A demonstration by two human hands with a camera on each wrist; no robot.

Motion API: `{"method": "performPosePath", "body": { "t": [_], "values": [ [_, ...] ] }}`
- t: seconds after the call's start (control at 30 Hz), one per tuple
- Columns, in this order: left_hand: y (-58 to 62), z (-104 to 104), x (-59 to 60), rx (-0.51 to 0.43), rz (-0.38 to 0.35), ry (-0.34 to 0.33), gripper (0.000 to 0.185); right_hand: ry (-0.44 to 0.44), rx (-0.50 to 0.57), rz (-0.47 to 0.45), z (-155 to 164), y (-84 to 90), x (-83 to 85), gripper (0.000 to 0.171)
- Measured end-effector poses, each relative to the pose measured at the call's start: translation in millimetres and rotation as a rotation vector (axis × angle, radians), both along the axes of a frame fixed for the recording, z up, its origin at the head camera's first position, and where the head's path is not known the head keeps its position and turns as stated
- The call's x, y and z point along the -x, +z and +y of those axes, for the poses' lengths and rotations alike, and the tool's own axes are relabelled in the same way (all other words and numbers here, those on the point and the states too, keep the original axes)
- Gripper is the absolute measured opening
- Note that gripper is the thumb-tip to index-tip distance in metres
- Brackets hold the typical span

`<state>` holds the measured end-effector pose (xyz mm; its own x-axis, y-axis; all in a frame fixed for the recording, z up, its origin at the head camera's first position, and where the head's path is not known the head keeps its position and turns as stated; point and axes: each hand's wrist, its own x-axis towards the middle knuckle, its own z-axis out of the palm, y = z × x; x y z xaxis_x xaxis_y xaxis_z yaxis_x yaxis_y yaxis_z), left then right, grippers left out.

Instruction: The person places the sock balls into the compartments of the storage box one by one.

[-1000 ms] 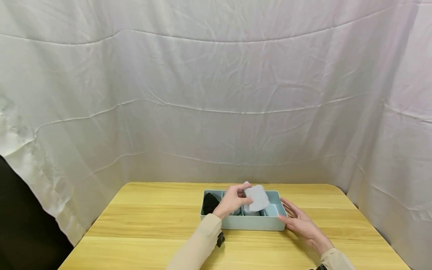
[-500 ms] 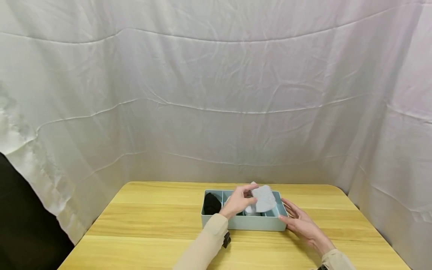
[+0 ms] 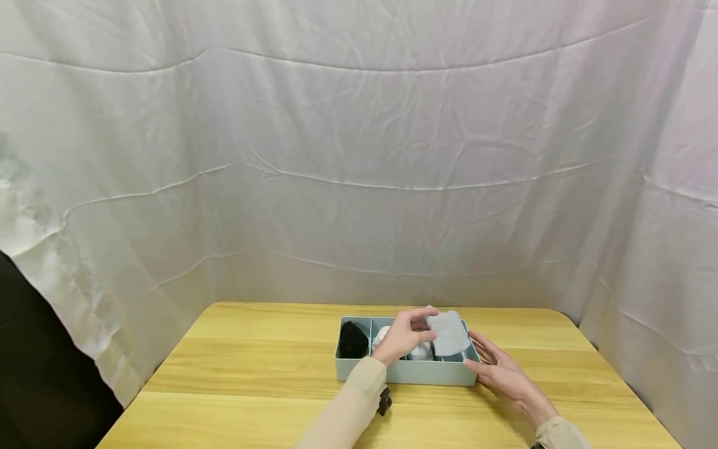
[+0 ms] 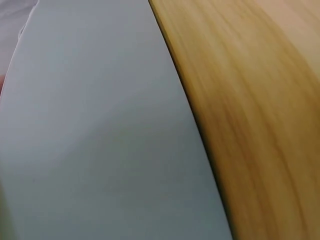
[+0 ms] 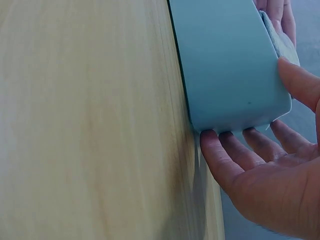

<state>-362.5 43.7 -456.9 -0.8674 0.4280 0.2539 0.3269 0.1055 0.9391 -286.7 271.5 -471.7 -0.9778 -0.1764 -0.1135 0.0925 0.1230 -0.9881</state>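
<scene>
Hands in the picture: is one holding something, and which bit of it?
The left hand pinches the grey folded cloth by its left edge, above the blue box. The right hand holds nothing; its straight fingers touch the box's end.

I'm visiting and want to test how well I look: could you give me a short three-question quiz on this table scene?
1. True or false: the left hand holds a grey folded cloth over the right end of the blue divided tray.
2. What does the right hand do? A) it grips the cloth; B) its straight fingers rest against the tray's right end; C) it lies flat on the table, far from the tray.
3. What colour is the item in the tray's leftmost compartment?

Key: 1 true. 2 B; the right wrist view shows the fingertips at the tray's corner. 3 black.
</scene>
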Motion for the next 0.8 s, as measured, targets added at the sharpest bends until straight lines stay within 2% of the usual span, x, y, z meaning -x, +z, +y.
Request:
{"method": "performPosePath", "body": {
  "t": [0.47, 0.8],
  "values": [
    [1.0, 7.7, 1.4, 0.026, -0.007, 0.016, 0.043, -0.006, -0.039, -0.004, 1.0, 0.3, 0.2, 0.083],
    [-1.2, 10.6, 3.9, 0.050, 0.032, -0.012, 0.026, 0.002, -0.036, -0.004, 0.6, 0.0, 1.5, 0.085]
  ]
}}
